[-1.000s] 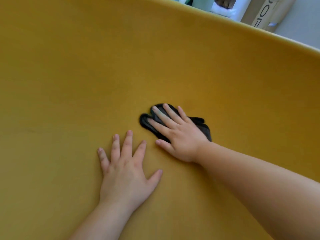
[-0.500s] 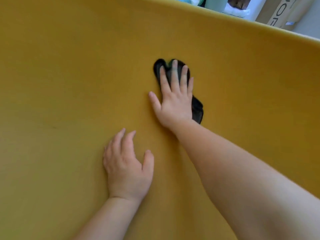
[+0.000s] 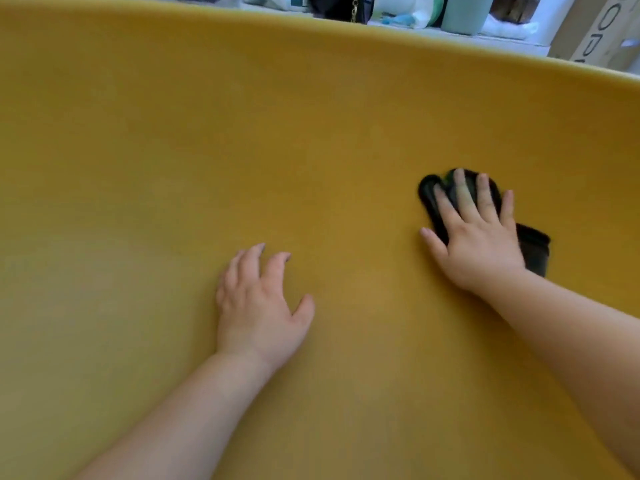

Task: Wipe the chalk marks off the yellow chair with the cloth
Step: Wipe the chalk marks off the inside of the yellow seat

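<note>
- One dark cloth (image 3: pixel 535 249) is pressed flat against the yellow chair (image 3: pixel 242 133), right of the middle of the surface in view and well below its rim.
- It is held down by the right hand (image 3: pixel 479 237), whose fingers (image 3: pixel 464 195) are stretched straight over it; nothing is gripped.
- The left hand (image 3: pixel 258 306) is rested on the bare chair nearby, fingers loosely bent, holding nothing.
- No chalk marks can be made out, so the wiping is judged well advanced.
- For the next stroke, flat, firm pressure is called for, over any unwiped part.
- Beyond the rim, a cardboard box (image 3: pixel 595 32) is seen.
</note>
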`<state>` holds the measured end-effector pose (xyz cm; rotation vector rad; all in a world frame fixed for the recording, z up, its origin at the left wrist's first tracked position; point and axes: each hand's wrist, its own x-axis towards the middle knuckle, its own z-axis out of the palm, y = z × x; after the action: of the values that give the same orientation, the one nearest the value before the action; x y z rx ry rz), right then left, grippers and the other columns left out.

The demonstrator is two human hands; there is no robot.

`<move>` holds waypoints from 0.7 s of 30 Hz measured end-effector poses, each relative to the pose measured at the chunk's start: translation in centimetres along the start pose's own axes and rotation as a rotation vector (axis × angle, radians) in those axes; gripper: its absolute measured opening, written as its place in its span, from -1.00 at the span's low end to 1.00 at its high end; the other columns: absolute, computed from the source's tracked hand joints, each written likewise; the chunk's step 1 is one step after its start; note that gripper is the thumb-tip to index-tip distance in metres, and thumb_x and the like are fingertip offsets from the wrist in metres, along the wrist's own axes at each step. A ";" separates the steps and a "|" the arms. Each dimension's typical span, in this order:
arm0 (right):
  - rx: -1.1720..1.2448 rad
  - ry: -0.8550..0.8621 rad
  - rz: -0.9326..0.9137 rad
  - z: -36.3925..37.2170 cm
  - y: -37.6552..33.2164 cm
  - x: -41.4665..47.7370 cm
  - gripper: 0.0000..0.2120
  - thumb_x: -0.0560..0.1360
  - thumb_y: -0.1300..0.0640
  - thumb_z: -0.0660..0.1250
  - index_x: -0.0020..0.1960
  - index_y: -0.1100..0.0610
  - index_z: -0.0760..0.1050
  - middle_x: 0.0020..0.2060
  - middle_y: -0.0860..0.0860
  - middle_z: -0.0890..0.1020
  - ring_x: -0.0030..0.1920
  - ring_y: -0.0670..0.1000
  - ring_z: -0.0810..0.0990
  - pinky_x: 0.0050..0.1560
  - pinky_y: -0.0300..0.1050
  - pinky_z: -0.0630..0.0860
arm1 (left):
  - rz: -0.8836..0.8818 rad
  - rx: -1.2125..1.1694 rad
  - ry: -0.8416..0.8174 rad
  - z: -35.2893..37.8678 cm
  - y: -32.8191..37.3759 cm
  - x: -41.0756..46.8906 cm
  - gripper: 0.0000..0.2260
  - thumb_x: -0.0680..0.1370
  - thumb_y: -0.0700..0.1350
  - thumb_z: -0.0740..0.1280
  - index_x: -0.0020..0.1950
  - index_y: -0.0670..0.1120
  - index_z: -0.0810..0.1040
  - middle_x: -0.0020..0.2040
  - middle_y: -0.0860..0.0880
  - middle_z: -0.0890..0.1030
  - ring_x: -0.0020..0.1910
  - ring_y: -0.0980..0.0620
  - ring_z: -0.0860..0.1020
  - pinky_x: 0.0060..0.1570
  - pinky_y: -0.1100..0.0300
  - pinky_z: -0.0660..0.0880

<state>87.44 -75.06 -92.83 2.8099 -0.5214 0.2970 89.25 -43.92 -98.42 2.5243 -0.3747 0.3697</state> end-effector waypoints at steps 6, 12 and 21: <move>0.529 -0.057 -0.250 0.0 -21.2 -2.5 -0.24 0.61 -0.36 -0.13 0.68 0.00 -0.17 0.65 0.01 -0.30 0.62 0.14 -0.40 0.59 0.26 -0.28 | 0.088 0.269 -0.039 -7.6 -3.4 3.8 -0.41 0.33 0.21 0.30 0.31 0.02 0.49 0.43 -0.15 0.37 0.42 -0.26 0.30 0.33 -0.27 0.29; 0.812 -0.342 -0.571 -3.6 -29.2 -8.4 -0.47 0.72 -0.04 -0.03 0.68 -0.03 0.03 0.68 -0.07 -0.06 0.65 0.00 -0.22 0.59 0.01 -0.36 | 0.172 0.504 -0.108 -16.7 -4.3 7.5 -0.31 0.36 0.23 0.28 0.44 -0.02 0.36 0.49 -0.16 0.30 0.50 -0.25 0.19 0.44 -0.30 0.11; 1.009 -0.730 -0.086 -13.1 -22.9 -12.6 -0.50 0.68 0.30 0.10 0.53 -0.06 0.41 0.47 -0.06 0.48 0.43 -0.02 0.47 0.35 -0.25 0.38 | 0.093 0.936 -0.173 -30.4 -6.4 9.9 -0.21 0.32 0.25 0.42 0.48 -0.06 0.40 0.57 -0.27 0.11 0.55 -0.33 -0.01 0.43 -0.41 -0.11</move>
<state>82.57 -46.54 -88.68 3.8845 -0.4547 -0.7334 95.01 -23.49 -73.62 3.4772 -0.4585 0.4300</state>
